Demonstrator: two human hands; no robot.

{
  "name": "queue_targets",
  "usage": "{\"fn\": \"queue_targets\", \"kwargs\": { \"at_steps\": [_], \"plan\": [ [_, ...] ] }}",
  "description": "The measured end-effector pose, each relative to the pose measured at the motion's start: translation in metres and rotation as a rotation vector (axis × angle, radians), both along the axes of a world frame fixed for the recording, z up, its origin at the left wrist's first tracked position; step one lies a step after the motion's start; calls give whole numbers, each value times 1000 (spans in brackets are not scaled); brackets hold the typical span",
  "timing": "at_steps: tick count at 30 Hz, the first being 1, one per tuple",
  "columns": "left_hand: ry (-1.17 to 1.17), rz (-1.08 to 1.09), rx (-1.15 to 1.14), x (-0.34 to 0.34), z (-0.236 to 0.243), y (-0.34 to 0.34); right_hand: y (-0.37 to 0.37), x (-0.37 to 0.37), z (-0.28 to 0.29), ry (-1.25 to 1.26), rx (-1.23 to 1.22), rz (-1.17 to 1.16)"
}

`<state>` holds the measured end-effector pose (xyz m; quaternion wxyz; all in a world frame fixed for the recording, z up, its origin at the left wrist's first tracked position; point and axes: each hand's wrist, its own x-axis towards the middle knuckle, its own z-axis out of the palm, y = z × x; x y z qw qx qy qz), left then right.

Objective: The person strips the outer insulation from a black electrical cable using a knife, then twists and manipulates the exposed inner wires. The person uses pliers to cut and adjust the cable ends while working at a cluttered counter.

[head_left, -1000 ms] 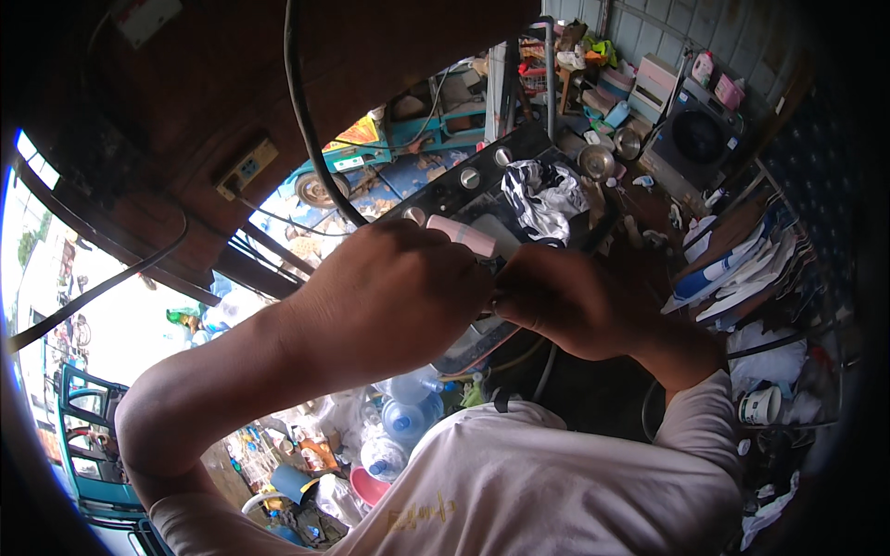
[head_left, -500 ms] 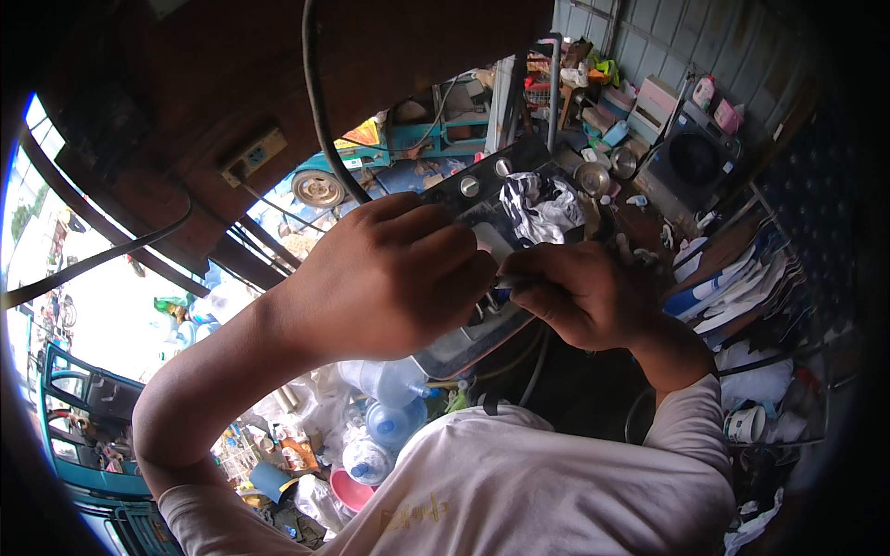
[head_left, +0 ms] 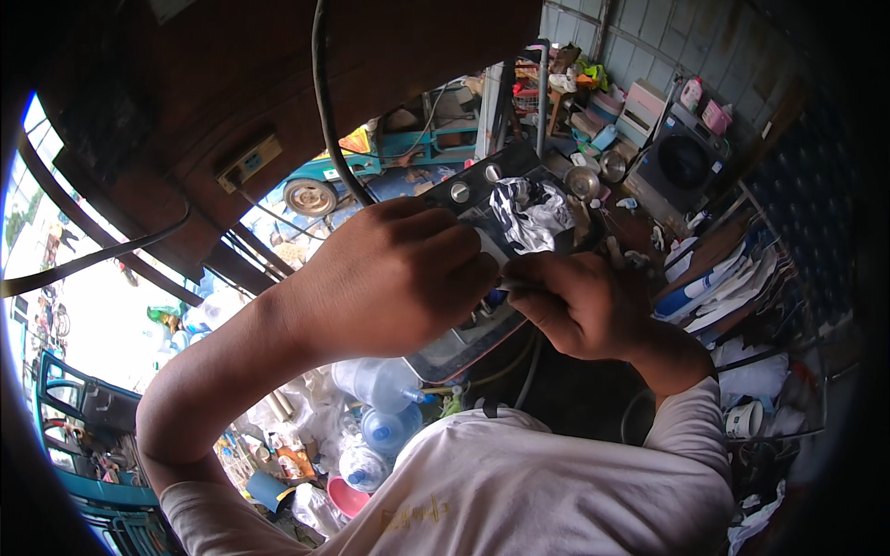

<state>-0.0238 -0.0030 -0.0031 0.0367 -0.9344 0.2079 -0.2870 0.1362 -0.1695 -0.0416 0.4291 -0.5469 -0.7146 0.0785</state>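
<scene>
My left hand (head_left: 399, 273) is closed, knuckles up, its fingertips hidden under the hand. Close against it, my right hand (head_left: 584, 301) pinches between thumb and forefinger a small, thin greyish piece, mostly covered and too small to name. Both hands meet over a dark-topped appliance (head_left: 434, 361) with two round silver knobs on its far panel. Just beyond my right hand, a crumpled black-and-white cloth-like bundle (head_left: 538, 222) lies on that appliance.
A thick black cable (head_left: 324, 102) hangs beyond my left hand, near a wall socket (head_left: 250, 162). Below my left arm are large clear bottles (head_left: 389, 428) and a pink basin (head_left: 348, 499). A dark front-loading washer (head_left: 681, 159) and metal bowls (head_left: 582, 182) stand far right.
The background has shifted slightly left in the picture. My hands stay together, with the right hand slightly lower and the small piece still pinched.
</scene>
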Motion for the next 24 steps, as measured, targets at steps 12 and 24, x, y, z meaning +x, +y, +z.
{"fn": "queue_targets", "kwargs": {
  "at_steps": [12, 24],
  "plan": [
    [106, -6, -77, 3, 6, -10, 0, 8, -23, -40, 178, 89],
    [225, 99, -119, 7, 14, -23, -10, -8, -32, -126, 373, -150]
  ]
}}
